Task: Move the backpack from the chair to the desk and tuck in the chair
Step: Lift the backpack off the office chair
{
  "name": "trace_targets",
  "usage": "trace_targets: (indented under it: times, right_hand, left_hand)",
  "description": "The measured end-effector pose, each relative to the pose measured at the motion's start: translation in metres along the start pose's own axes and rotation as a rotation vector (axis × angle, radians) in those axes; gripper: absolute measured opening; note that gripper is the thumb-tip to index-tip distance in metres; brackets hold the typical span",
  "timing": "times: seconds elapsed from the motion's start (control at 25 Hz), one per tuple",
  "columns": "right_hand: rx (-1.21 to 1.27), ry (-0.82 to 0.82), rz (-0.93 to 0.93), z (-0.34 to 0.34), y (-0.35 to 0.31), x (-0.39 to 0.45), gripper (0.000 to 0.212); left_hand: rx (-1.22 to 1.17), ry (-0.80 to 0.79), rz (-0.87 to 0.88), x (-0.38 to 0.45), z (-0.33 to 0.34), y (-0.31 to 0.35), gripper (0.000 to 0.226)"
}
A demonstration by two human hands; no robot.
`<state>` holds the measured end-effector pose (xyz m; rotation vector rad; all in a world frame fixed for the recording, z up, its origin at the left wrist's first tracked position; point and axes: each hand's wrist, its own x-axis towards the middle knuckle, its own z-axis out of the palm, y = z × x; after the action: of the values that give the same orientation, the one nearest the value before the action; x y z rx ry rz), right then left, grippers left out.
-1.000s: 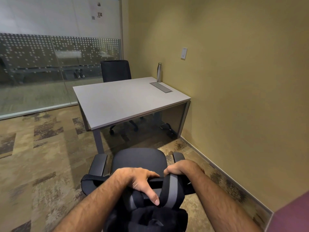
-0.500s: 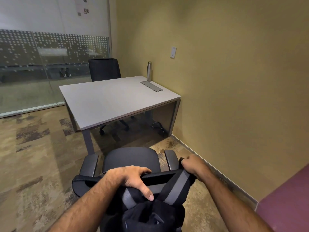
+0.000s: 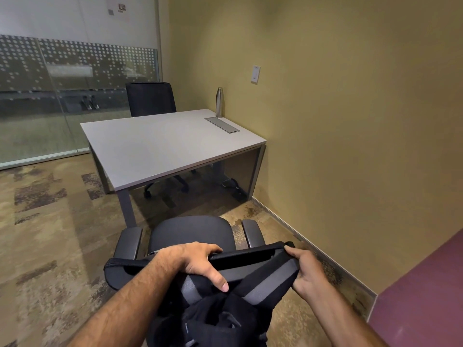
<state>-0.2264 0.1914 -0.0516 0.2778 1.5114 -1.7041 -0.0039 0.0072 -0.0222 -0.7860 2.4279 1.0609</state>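
A black office chair (image 3: 193,231) stands before me with its back toward me, facing the grey desk (image 3: 160,144). A black backpack (image 3: 213,319) with grey straps hangs behind the chair's backrest (image 3: 245,256), its straps looped over the top. My left hand (image 3: 198,261) is clamped over the backrest's top edge where the left strap passes, thumb pressing on the strap. My right hand (image 3: 308,271) grips the right strap at the backrest's right corner and holds it stretched sideways. The backpack's lower part is cut off by the frame.
On the desk's far right stand a steel bottle (image 3: 219,102) and a metal cable hatch (image 3: 222,124). A second black chair (image 3: 150,98) sits behind the desk. A yellow wall (image 3: 350,146) runs along the right, a glass partition (image 3: 62,96) is on the left, and patterned carpet covers the floor.
My right hand has slid from the middle of the backrest to its right corner, stretching the strap outward. My left hand keeps its hold. My view has shifted right.
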Motion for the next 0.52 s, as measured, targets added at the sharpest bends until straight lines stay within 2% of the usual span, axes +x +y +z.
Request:
trace_targets:
  times: [0.16, 0.32, 0.44, 0.52]
  right_hand:
    - [0.129, -0.124, 0.122, -0.016, 0.001, -0.010, 0.031]
    - [0.262, -0.063, 0.179, -0.025, 0.011, -0.015, 0.022]
    - [0.233, -0.029, 0.177, -0.028, 0.022, -0.012, 0.027]
    - [0.188, -0.001, 0.188, -0.025, 0.032, -0.012, 0.024]
  left_hand:
    - [0.014, 0.035, 0.012, -0.001, 0.001, 0.000, 0.117]
    - [-0.006, 0.104, 0.085, -0.008, 0.000, -0.004, 0.112]
    - [-0.046, 0.194, 0.107, -0.017, -0.012, -0.018, 0.095]
    - [-0.026, 0.274, 0.098, -0.023, -0.020, -0.040, 0.096]
